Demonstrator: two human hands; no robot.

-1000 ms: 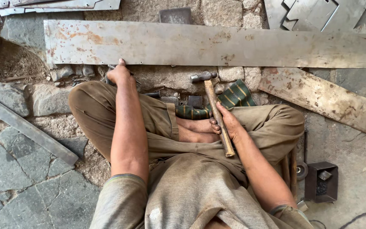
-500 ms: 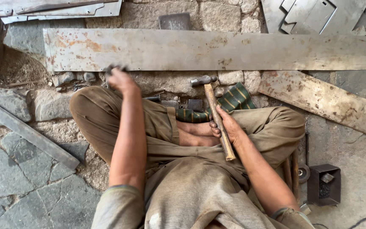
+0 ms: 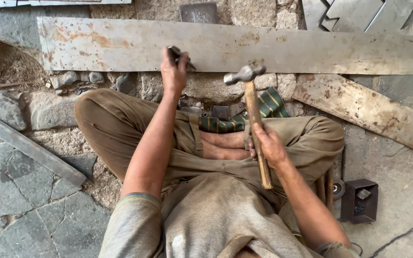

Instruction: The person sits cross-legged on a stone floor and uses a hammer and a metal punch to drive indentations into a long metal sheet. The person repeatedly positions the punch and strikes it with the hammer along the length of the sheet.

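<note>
Stretching across the stone floor in front of my crossed legs is a long, rust-stained metal sheet [image 3: 244,45], its near edge just beyond my knees. Over that edge my left hand [image 3: 174,71] is clenched around a small dark punch [image 3: 180,55], tip touching the sheet. My right hand [image 3: 266,145] grips the wooden shaft of a hammer [image 3: 254,114], its steel head raised just beside the punch, near the sheet's lower edge

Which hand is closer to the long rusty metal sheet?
Left. The left hand reaches the long rusty metal sheet, holding a small dark tool. The right hand grips the wooden-handled hammer nearer the lap.
</note>
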